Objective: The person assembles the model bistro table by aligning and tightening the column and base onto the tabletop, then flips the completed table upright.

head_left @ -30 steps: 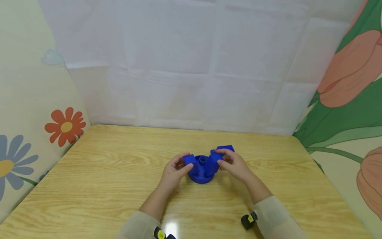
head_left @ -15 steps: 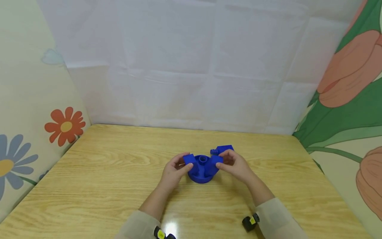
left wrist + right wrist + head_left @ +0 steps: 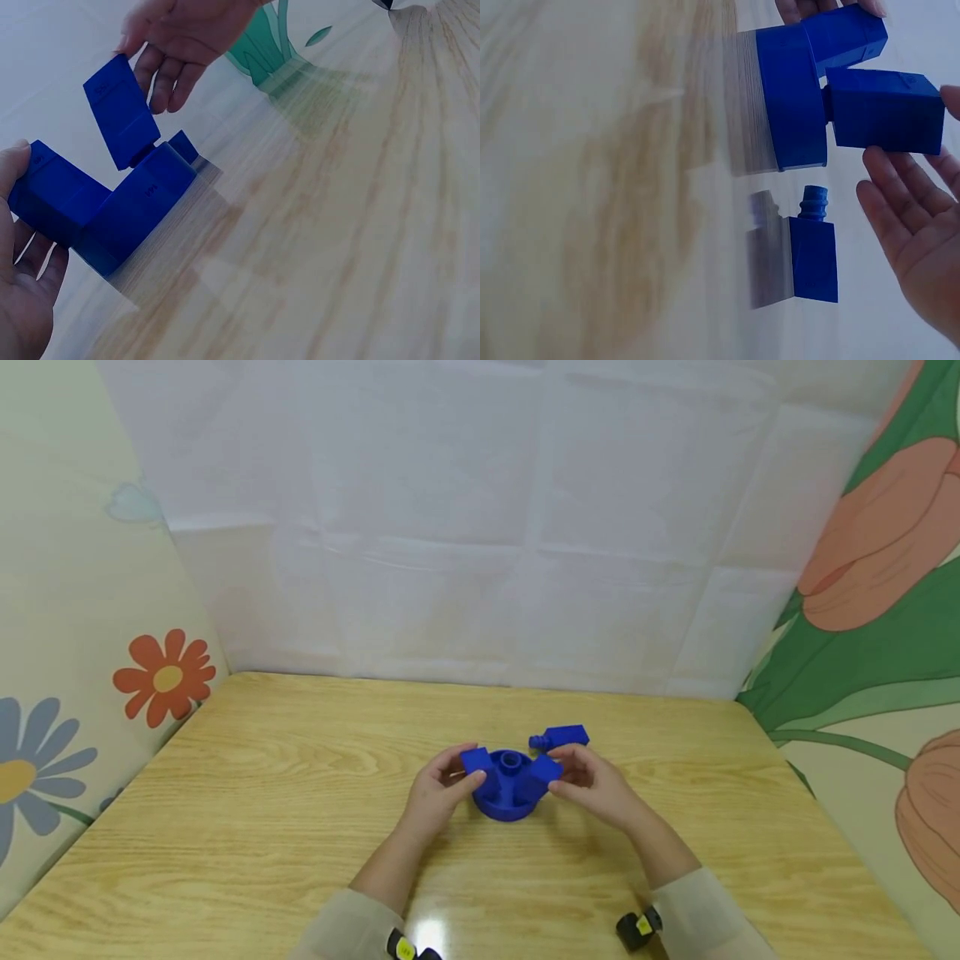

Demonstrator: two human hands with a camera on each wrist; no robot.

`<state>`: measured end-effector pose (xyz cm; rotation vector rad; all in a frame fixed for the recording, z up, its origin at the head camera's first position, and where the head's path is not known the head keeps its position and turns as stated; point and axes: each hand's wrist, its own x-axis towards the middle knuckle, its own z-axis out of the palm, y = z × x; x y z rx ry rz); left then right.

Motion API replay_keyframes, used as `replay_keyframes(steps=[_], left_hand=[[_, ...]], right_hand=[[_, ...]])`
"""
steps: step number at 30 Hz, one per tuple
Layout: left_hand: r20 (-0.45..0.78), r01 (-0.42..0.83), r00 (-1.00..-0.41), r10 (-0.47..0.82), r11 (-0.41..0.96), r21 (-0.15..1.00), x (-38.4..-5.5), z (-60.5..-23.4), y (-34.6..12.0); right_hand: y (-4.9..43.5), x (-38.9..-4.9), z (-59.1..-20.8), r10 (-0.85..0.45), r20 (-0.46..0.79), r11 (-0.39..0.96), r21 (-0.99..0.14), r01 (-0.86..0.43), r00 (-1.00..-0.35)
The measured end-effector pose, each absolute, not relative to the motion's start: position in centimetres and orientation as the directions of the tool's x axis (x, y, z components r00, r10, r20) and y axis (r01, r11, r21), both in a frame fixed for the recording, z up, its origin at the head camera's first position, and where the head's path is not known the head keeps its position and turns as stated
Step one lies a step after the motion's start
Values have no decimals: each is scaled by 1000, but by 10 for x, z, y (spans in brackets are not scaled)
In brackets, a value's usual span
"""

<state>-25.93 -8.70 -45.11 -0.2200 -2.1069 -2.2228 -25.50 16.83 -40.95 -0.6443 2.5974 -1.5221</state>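
A round blue base [image 3: 506, 811] with a raised ring in its middle sits on the table. Two angular blue blocks rise from its rim. My left hand [image 3: 437, 791] pinches the left block [image 3: 478, 762] between thumb and fingers. On the other side, my right hand [image 3: 596, 783] has its thumb and fingertips around the outer end of the right block [image 3: 885, 112]. A short neck joins that block to the base in the right wrist view. Just behind my right hand lies a loose blue block [image 3: 567, 737] with a ridged stem [image 3: 814, 201].
The wood-grain table [image 3: 300, 752] extends around the base. A white cloth [image 3: 480, 527] hangs behind its far edge, with flower-patterned panels [image 3: 847, 552] on both sides. Small black wrist devices [image 3: 637, 929] sit by the sleeves.
My right hand has shifted its fingers from across the right block's top to its outer side, drawing back slightly. That uncovered the loose block. My left hand has stayed in place.
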Motion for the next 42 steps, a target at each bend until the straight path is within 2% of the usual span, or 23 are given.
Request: replay_keyframes(steps=[5, 13, 19, 26, 30, 37, 42], left_hand=[[151, 149, -988, 44, -57, 987, -258, -451, -87], [173, 169, -984, 50, -64, 983, -260, -454, -87], [166, 164, -984, 56, -47, 985, -260, -454, -87], [149, 145, -987, 56, -56, 988, -259, -453, -86], [152, 149, -987, 53, -52, 987, -259, -452, -87], [162, 158, -986, 44, -70, 985, -258, -451, -88], [161, 157, -986, 51, -65, 985, -259, -452, -88]], right_hand=[[164, -253, -407, -409, 137, 489, -802, -344, -902], [158, -253, -407, -393, 146, 496, -798, -342, -908], [152, -252, -408, -351, 96, 500, -822, -273, -931], [160, -252, -408, -454, 178, 387, -843, -373, -873], [162, -253, -409, -478, 190, 350, -854, -385, -858], [154, -255, -408, -459, 135, 451, -816, -361, -878], [147, -256, -407, -455, 124, 477, -802, -359, -882]])
